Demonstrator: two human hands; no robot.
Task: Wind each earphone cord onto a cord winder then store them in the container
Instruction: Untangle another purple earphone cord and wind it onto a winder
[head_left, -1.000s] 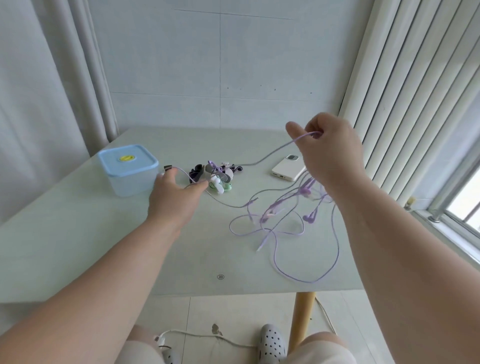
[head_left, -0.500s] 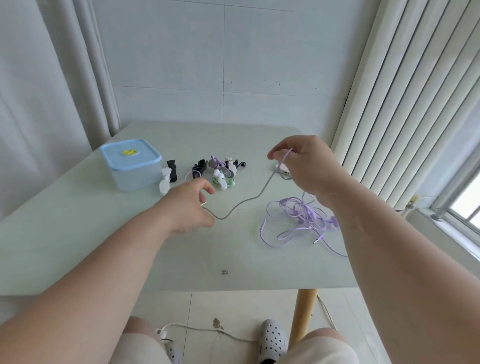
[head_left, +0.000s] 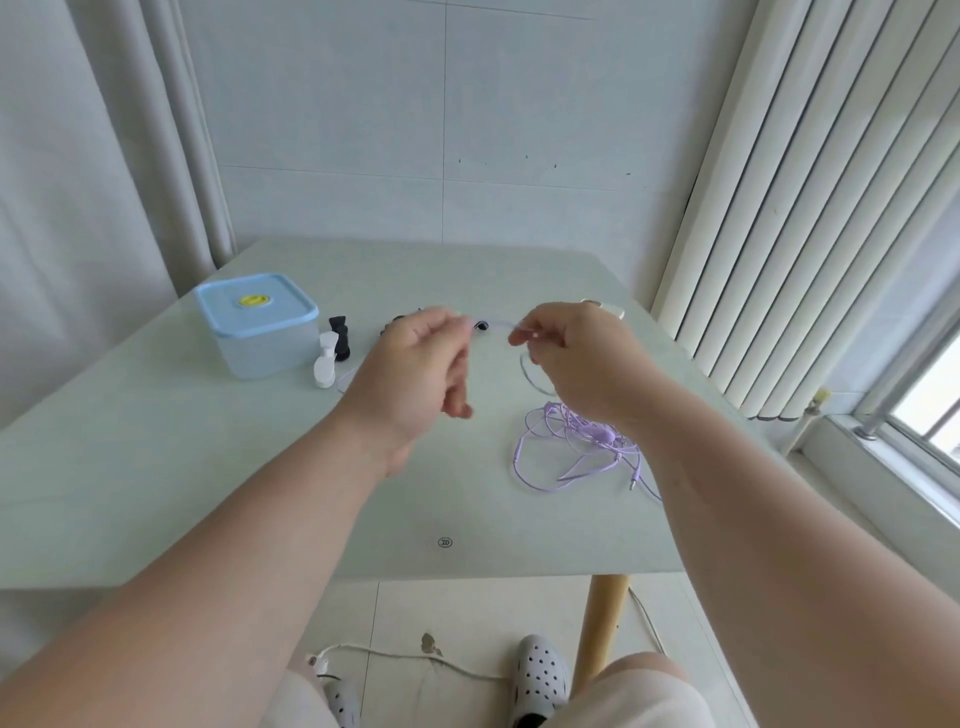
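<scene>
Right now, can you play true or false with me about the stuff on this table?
1. The container has its blue lid on. True.
2. The left hand and right hand hold a purple cord between them. True.
3. The cord tangle lies inside the container. False: it lies on the table, near the right wrist.
4. The white winder stands by the window. False: it stands beside the container.
</scene>
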